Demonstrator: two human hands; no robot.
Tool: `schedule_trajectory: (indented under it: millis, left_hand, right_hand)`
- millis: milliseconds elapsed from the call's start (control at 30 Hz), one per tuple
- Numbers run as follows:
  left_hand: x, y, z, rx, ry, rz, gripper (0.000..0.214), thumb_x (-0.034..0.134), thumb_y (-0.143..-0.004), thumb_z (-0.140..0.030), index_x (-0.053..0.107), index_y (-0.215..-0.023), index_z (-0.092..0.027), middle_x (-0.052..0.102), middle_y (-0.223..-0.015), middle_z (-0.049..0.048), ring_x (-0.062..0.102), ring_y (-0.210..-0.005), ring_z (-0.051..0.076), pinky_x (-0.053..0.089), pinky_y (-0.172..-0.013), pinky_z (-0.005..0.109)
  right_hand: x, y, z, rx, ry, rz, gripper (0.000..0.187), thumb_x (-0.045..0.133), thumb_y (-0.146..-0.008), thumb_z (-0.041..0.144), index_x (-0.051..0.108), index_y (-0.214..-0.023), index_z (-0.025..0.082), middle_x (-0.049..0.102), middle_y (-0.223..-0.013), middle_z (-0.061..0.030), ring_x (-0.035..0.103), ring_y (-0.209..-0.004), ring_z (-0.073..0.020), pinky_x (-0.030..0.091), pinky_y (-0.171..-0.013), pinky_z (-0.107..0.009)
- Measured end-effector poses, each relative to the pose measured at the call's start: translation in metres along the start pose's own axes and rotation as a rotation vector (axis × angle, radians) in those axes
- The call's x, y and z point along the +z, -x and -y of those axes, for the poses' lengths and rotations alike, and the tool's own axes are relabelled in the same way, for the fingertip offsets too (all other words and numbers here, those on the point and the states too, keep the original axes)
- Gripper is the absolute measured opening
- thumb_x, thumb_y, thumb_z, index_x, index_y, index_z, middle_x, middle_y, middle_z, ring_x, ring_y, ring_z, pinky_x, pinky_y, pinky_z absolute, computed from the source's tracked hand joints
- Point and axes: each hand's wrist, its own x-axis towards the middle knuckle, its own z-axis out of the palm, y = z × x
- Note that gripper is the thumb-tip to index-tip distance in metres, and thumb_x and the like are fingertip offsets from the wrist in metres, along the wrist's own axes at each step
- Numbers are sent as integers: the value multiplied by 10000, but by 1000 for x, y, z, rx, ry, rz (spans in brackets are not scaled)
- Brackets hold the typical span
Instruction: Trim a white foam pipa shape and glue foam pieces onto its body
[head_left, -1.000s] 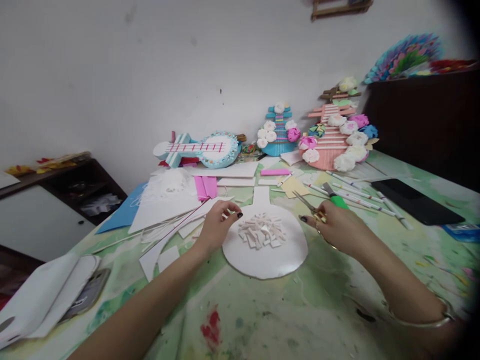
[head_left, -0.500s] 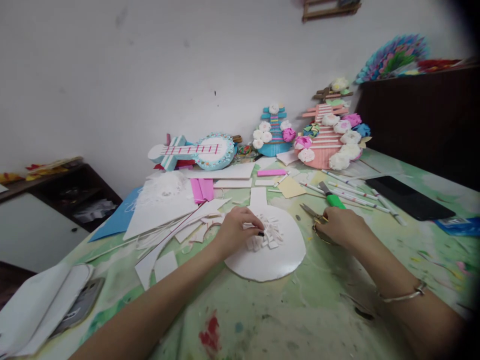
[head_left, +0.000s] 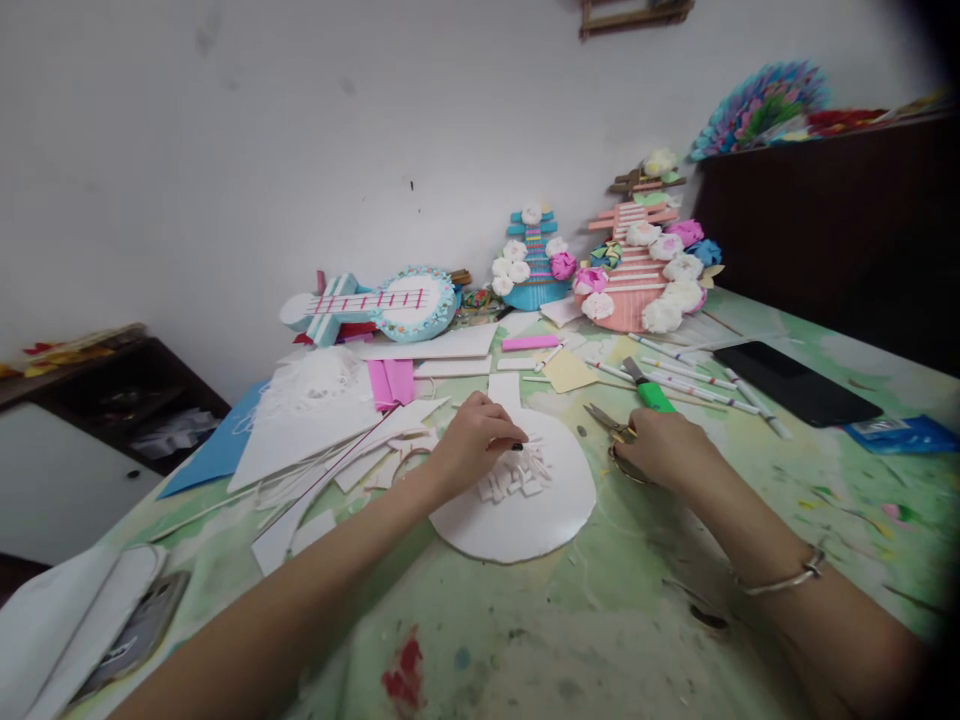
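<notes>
A white round board with a short neck (head_left: 555, 530) lies on the table, and small white strips and bits (head_left: 517, 478) are heaped on its middle. My left hand (head_left: 478, 443) reaches over the heap from the left, thumb and fingers pinched together at its upper edge. What sits in that pinch is too small to make out. To the right of the board, my right hand (head_left: 666, 450) is closed around the handles of a pair of scissors (head_left: 602, 418). Their blades point up and left, low over the table. A green-handled cutter (head_left: 651, 393) lies just beyond that hand.
White foam sheets and offcuts (head_left: 360, 430) cover the left side, near a pink folded piece (head_left: 391, 383). Behind stand decorated model instruments, one blue and white (head_left: 409, 302), one coral (head_left: 626, 285). Pens (head_left: 701, 388) and a black phone (head_left: 795, 382) lie at right.
The whole view has shifted slightly, so things appear a little further left. My left hand stays pinched over the bits, and my right hand keeps hold of the scissors.
</notes>
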Motion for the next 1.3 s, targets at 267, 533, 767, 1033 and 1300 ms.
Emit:
schedule_trajectory:
  millis: [267,533,767,1033,1300]
  left_hand:
    - [-5,11,-4,94,-44,-39,149,567,-813,-153,706,-796,-202,680,-776,54,514,-811,181,438,-756,335]
    - [1,38,-11,290,-402,-109,210,541,-844,-246,629,-1020,-172,656,-978,76,486,-964,231,408,-846,399]
    - [8,46,-9,300,-554,-33,270,493,-868,-314,591,-1063,-155,632,-1011,103,498,-975,257,394,-809,402]
    - [8,40,-9,259,-547,24,288,466,-877,-363,594,-1044,-166,608,-1091,112,460,-1045,268,368,-856,423]
    - [8,42,-10,207,-403,-60,234,501,-856,-311,640,-987,-176,590,-1116,111,445,-1050,269,374,-891,442]
  right_hand:
    - [1,-1,0,-18,-8,1,268,487,-778,327,655,-886,148,637,-838,-141,595,-765,-270,396,-553,-330]
    - [-1,2,0,-47,-9,-19,264,501,-794,333,648,-883,133,618,-826,-148,588,-777,-266,415,-584,-323]
    - [3,0,-2,-44,-5,-41,273,510,-780,357,643,-878,139,626,-828,-144,582,-748,-261,402,-551,-310]
    - [2,0,0,-41,-24,-30,231,521,-776,319,654,-854,146,627,-807,-142,594,-734,-259,415,-559,-325]
    - [1,-1,0,-29,4,0,257,484,-786,328,641,-885,151,645,-840,-140,605,-763,-270,396,-547,-317]
